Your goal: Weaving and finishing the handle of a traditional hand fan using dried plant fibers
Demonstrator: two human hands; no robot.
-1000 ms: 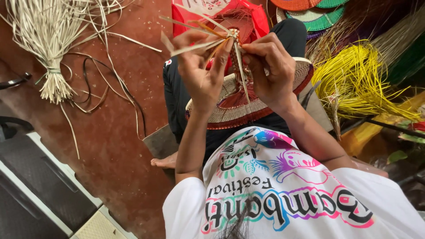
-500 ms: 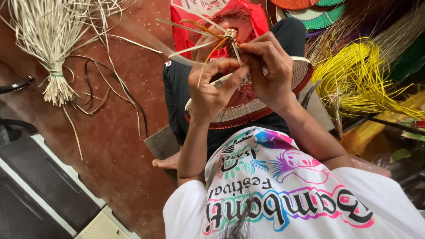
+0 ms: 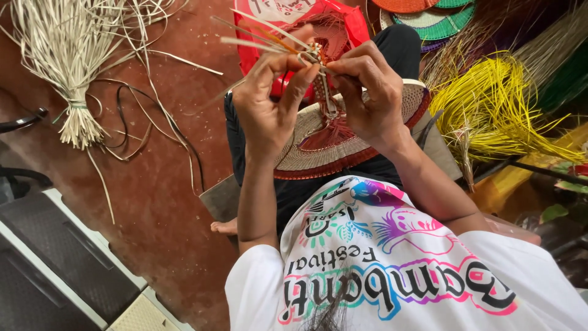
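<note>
Both hands, left (image 3: 269, 104) and right (image 3: 365, 92), pinch pale straw strips (image 3: 269, 43); fingers hide the knot.

Left hand (image 3: 269, 107): raised, fingers curled, thumb and forefinger pinched. Right hand (image 3: 366, 92): raised opposite, fingertips pinched, nearly touching the left. Both forearms bare, elbows bent.

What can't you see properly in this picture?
- Head view: the spot where the strips meet is too small to make out, and the fingertips of the left hand and right hand cover it.
- The woven disc on the lap is partly hidden by both hands.
- The red bag is cut off by the top edge.
- The yellow fibres run behind dark stalks.
</note>
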